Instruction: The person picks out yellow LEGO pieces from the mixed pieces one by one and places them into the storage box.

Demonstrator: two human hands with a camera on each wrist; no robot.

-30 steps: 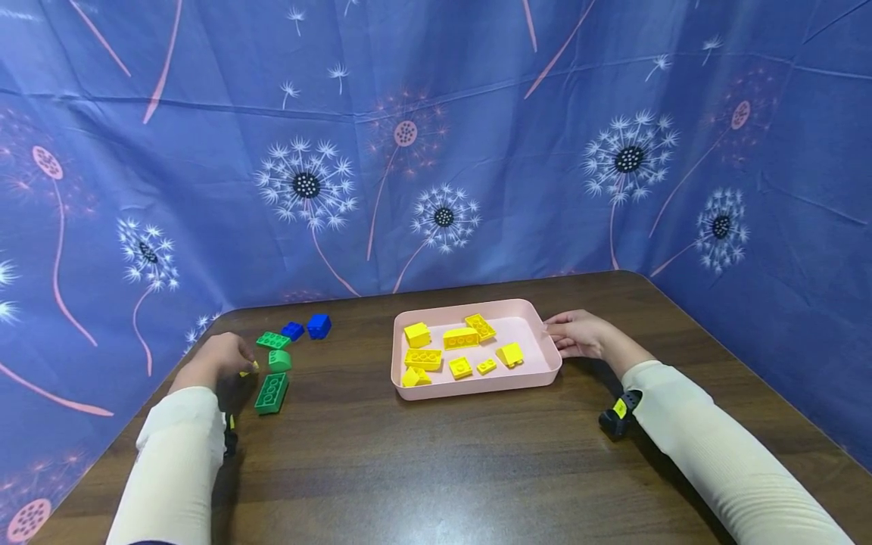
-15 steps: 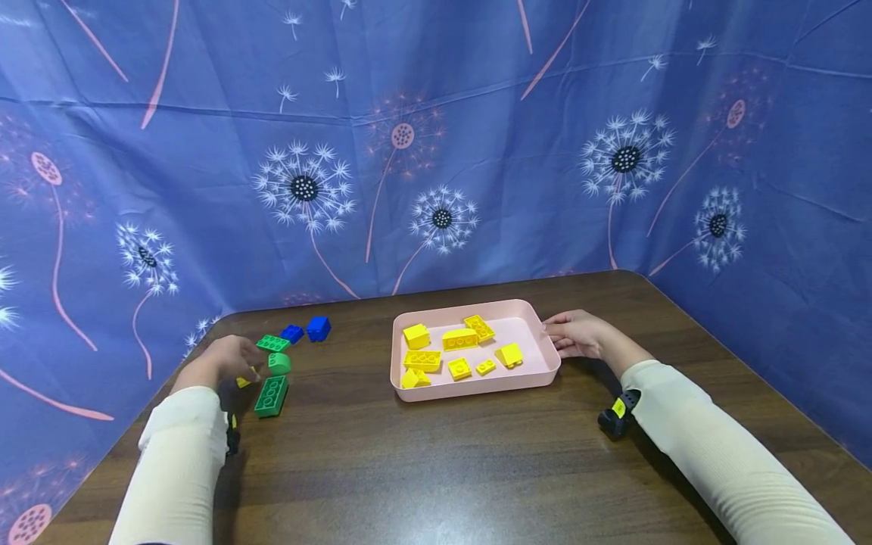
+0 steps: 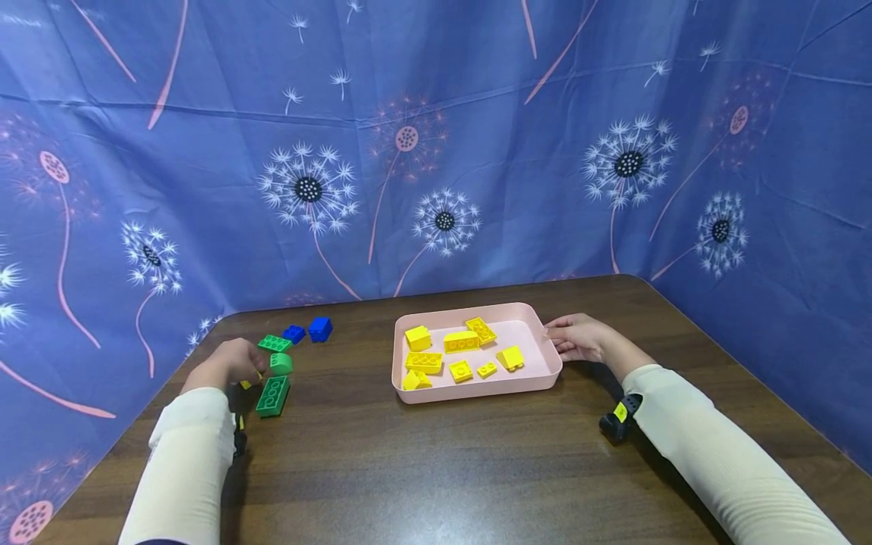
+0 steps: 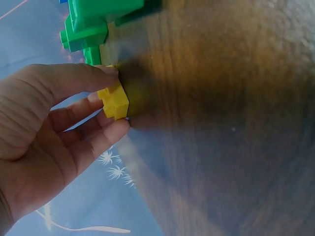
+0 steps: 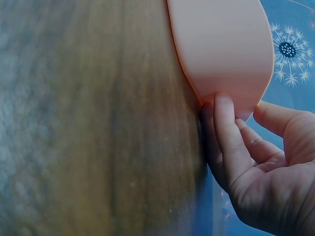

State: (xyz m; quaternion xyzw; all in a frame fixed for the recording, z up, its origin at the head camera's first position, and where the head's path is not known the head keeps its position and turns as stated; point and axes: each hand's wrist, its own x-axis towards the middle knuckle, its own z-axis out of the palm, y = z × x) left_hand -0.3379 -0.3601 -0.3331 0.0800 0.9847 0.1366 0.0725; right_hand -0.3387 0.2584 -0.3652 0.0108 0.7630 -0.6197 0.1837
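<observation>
In the head view my left hand (image 3: 228, 363) is at the left side of the table, beside the green bricks. Its thumb and fingertips pinch a small yellow toy brick (image 4: 116, 102), close to the tabletop in the left wrist view. My right hand (image 3: 579, 337) holds the right end of a pink tray (image 3: 477, 392). In the right wrist view the thumb is at the tray's rim and the fingers lie against its outer wall. Several yellow bricks, among them a long one (image 3: 423, 362) and a sloped one (image 3: 510, 358), lie in the tray.
Right of my left hand are a dark green brick (image 3: 273, 396), a rounded green brick (image 3: 281, 364) and a flat green brick (image 3: 275, 344). Two blue bricks, one low (image 3: 294, 334) and one taller (image 3: 320, 329), sit behind them. A blue patterned cloth (image 3: 436, 151) hangs beyond the table.
My left hand's fingers have shifted over the yellow brick and drawn together on it, and the hand has moved slightly right. The right hand and tray have stayed in place.
</observation>
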